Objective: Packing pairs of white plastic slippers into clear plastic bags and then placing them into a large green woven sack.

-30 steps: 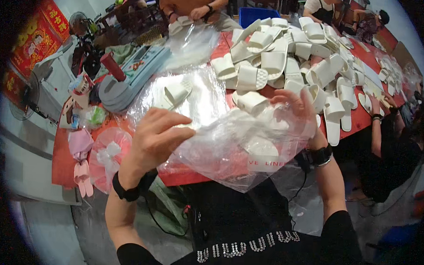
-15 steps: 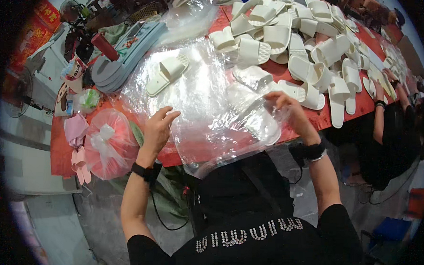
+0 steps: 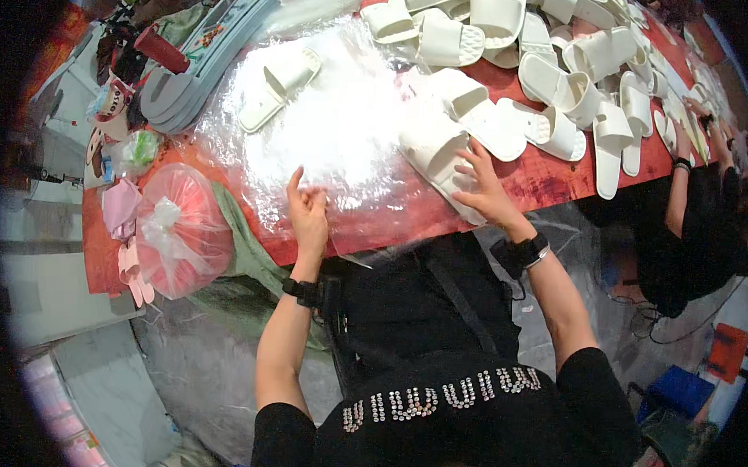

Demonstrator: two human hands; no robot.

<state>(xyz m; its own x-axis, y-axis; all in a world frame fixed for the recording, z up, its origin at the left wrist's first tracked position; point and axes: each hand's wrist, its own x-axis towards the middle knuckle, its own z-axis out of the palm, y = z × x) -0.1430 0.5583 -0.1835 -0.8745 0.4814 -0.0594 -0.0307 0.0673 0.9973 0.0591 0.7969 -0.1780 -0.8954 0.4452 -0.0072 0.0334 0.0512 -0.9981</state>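
A clear plastic bag (image 3: 336, 140) lies flat on the red table (image 3: 551, 181), with a white slipper (image 3: 440, 153) inside it near the front edge. My left hand (image 3: 308, 214) rests on the bag's near edge, thumb and forefinger pinched on the plastic. My right hand (image 3: 484, 188) presses flat on the bagged white slipper, fingers spread. Another white slipper (image 3: 280, 83) lies farther back on the plastic.
Several loose white slippers (image 3: 556, 66) cover the table's far right. A pink bundle in a tied clear bag (image 3: 182, 229) sits at the left corner beside grey soles (image 3: 180, 83). Another person's arm (image 3: 681, 184) reaches in at the right.
The bag was held up and bunched in both hands; now it lies spread flat on the table with both hands pressing down on it.
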